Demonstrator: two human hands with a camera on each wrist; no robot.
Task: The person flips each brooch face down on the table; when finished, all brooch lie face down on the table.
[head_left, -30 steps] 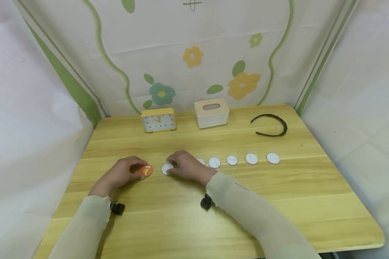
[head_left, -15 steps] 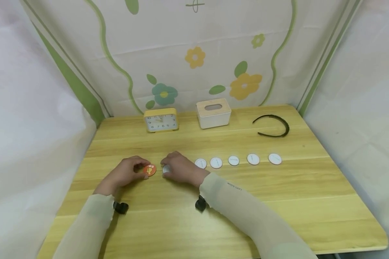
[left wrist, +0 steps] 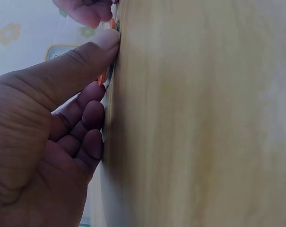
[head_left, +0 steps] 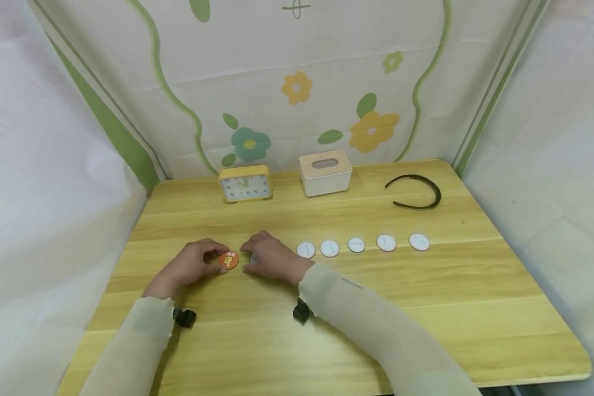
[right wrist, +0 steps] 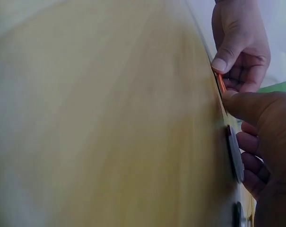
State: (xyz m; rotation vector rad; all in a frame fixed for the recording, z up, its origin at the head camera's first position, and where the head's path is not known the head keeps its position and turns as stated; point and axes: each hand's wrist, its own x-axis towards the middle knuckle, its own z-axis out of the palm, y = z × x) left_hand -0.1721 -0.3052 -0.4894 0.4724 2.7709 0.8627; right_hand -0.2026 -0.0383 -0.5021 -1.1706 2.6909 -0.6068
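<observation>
Low over the left half of the table, my left hand [head_left: 190,261] pinches the rim of an orange disc [head_left: 229,260] with a yellow picture. In the left wrist view the disc [left wrist: 102,78] shows nearly edge-on behind the thumb. Just to its right, my right hand [head_left: 272,257] arches over a white disc [head_left: 253,258], mostly hidden beneath it. Right thumb and fingertips stand apart, close to the orange disc's right edge. From the right wrist, the orange disc [right wrist: 221,82] appears as a thin line between both thumbs; whether the right thumb touches it, I cannot tell.
Several white discs [head_left: 329,248] lie in a row rightward from my right hand. Behind stand a yellow clock [head_left: 246,187] and a white tissue box [head_left: 325,179] with a wooden lid. A black headband [head_left: 433,192] lies at the back right of the wooden table [head_left: 376,335].
My right hand has slid left over the white disc, covering more of it, and has come nearer the orange disc. The left hand keeps its pinch on the orange disc.
</observation>
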